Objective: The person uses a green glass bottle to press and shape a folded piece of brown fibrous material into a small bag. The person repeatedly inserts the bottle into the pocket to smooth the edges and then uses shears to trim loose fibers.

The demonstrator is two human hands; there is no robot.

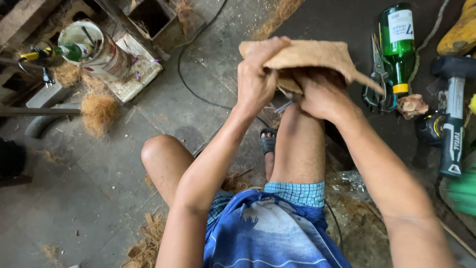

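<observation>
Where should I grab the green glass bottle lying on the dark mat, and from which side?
Judging by its pose, take the green bottle around its wide labelled body, coming from above. It lies on its side, neck toward the person. The shears press close on its left, so straddling the body from the top looks cleaner than a side approach. Both the left hand and right hand are occupied with the coconut husk piece.

On the right, a green glass bottle (398, 39) with a white label lies on a dark mat (337, 20). Just beside it lie metal shears with dark green handles (376, 82). Near the bottle's neck sits a small brown husk piece (412, 105). Further right lies a black and teal cordless drill (448, 126). At the top left, a white round can (99, 49) stands on a pale flat block (141, 74), with a small green bottle (69, 51) touching it. Brown coconut fibre clumps (97, 113) lie on the grey concrete floor (74, 198). A black cable (191, 89) runs across it.
</observation>
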